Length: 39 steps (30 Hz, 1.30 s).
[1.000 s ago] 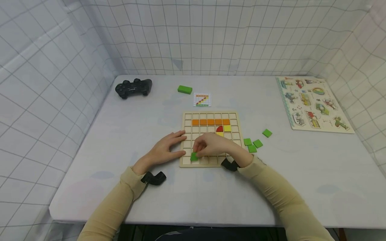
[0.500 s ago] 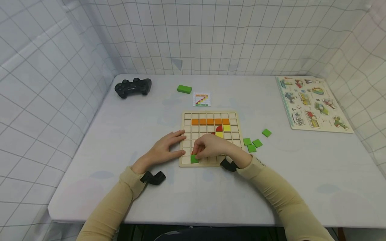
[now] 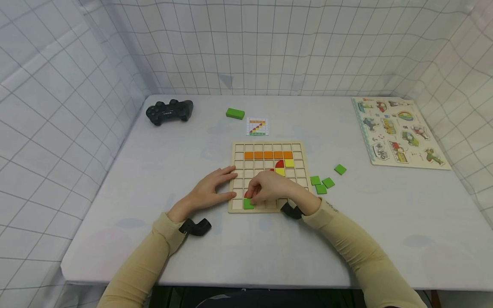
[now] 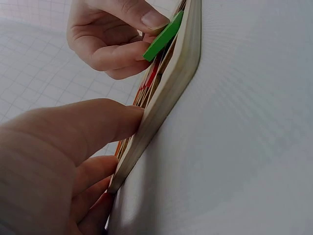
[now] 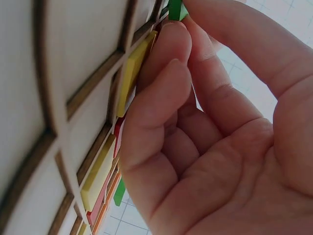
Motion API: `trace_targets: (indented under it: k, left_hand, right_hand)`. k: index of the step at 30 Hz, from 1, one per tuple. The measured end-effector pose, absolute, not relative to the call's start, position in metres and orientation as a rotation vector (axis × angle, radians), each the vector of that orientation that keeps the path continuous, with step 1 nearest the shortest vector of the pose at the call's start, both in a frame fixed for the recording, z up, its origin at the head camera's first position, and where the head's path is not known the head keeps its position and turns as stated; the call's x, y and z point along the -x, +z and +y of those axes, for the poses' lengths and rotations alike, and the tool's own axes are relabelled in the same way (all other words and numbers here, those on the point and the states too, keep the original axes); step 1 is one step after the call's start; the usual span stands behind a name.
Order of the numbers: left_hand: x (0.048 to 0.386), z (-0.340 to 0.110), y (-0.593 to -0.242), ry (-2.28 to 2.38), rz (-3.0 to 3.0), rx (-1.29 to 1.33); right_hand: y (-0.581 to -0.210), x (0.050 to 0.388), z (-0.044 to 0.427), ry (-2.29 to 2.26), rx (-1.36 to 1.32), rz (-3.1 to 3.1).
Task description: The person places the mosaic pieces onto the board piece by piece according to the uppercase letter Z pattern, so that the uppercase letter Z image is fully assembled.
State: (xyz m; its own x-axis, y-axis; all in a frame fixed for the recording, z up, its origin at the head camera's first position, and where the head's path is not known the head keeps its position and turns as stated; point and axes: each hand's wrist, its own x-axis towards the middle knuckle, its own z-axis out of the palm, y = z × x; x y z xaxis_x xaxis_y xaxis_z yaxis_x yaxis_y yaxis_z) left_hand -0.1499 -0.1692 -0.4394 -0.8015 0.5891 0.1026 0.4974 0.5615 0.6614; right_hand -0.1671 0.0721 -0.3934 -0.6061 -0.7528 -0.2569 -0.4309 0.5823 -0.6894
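Observation:
A wooden grid board (image 3: pixel 239 204) lies on the table. My left hand (image 3: pixel 209 187) rests against its left edge, thumb and fingertips touching the rim. My right hand (image 3: pixel 271 186) is over the lower part of the board, pinching a green square tile (image 3: pixel 248 204) between thumb and finger at the bottom row, second column from the left. The left wrist view shows this tile (image 4: pixel 164 36) tilted, one end at the board. Orange tiles (image 3: pixel 268 155) fill a row near the top. Below them sit a red piece (image 3: pixel 280 164) and a yellow tile (image 3: pixel 289 163); the right hand hides more pieces.
Several loose green tiles (image 3: pixel 321 189) lie right of the board. Behind it are a small pattern card (image 3: pixel 257 126) and a green block (image 3: pixel 235 113). A black game controller (image 3: pixel 169 112) sits back left, a picture puzzle board (image 3: pixel 402 132) back right.
The right hand has brought the green tile slightly toward the board's near edge, into the bottom row. The left hand has stayed at the board's left edge.

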Motion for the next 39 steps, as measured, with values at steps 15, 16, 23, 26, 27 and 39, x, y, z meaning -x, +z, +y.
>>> trace_targets:
  k: [15,16,23,26,27,39]
  left_hand:
    - [0.150,-0.169,-0.440,1.059,2.659,-0.919]
    - [0.149,-0.169,-0.440,1.058,2.658,-0.915]
    - [0.149,-0.168,-0.439,1.046,2.648,-0.904]
    - [0.149,-0.168,-0.439,1.044,2.650,-0.902]
    - [0.149,-0.168,-0.439,1.044,2.651,-0.902]
    - [0.149,-0.168,-0.438,1.049,2.654,-0.900]
  right_hand:
    - [-0.383,0.174,0.086,-0.900,0.971,2.226]
    - [-0.379,0.175,0.090,-0.918,0.972,2.222]
    - [-0.360,0.192,0.136,-1.008,0.935,2.248]
    - [-0.356,0.197,0.160,-1.050,0.895,2.263]
    - [-0.355,0.198,0.167,-1.069,0.874,2.266]
    - [-0.375,0.202,0.234,-1.209,0.657,2.396]
